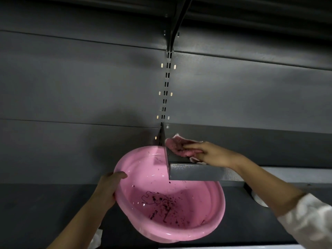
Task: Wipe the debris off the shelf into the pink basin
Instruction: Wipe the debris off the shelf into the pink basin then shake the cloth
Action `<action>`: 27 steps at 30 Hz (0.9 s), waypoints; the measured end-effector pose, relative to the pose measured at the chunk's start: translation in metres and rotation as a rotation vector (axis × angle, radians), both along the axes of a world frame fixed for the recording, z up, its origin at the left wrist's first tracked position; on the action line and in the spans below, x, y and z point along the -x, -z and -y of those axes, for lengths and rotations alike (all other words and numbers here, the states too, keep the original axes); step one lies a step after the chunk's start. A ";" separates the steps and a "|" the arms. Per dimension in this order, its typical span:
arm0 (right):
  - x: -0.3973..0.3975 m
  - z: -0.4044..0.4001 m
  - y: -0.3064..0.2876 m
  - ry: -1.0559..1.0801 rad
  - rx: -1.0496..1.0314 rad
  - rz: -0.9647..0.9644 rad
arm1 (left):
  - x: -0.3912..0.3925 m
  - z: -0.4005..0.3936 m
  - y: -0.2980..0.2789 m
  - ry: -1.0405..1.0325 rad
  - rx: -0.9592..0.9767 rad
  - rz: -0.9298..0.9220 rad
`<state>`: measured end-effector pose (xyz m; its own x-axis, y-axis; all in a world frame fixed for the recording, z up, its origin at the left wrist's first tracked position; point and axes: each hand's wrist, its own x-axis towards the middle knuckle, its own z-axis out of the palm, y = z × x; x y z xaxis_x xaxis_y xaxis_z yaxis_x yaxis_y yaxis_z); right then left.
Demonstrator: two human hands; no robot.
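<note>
Fingers [193, 147] of the right hand [213, 155] are laid flat and nearly straight over a pink cloth [177, 145], which is pressed onto the grey shelf [197, 171] at its left end; nothing is gripped, the cloth is only pinned under the palm. The left hand [107, 189] is curled round the rim of the pink basin [212, 209] at about nine o'clock, thumb over the lip, the other fingers hidden beneath.

The cloth is judged soft and limp, best handled by flat pressure rather than by a pinch, so that its bunched edge acts as a scraper. The basin is judged light, thin and somewhat flexible plastic, slick on its glossy wall; a one-handed hold at the rim is thought adequate only while the load is small.

The basin is held below and just beside the shelf's end, its twelve o'clock rim tucked under the corner, its mouth tilted up toward the camera. Dark debris [163, 205] is scattered across its bottom. The shelf's long axis runs from nine to three o'clock, and the cloth is bunched toward nine o'clock, at the open end above the basin.
</note>
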<state>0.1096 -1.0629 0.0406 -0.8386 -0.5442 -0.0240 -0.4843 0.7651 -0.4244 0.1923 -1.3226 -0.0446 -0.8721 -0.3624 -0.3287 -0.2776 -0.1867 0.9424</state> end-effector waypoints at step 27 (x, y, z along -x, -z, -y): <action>0.029 -0.071 -0.016 0.438 0.316 -0.193 | -0.001 -0.007 -0.004 0.008 0.018 0.034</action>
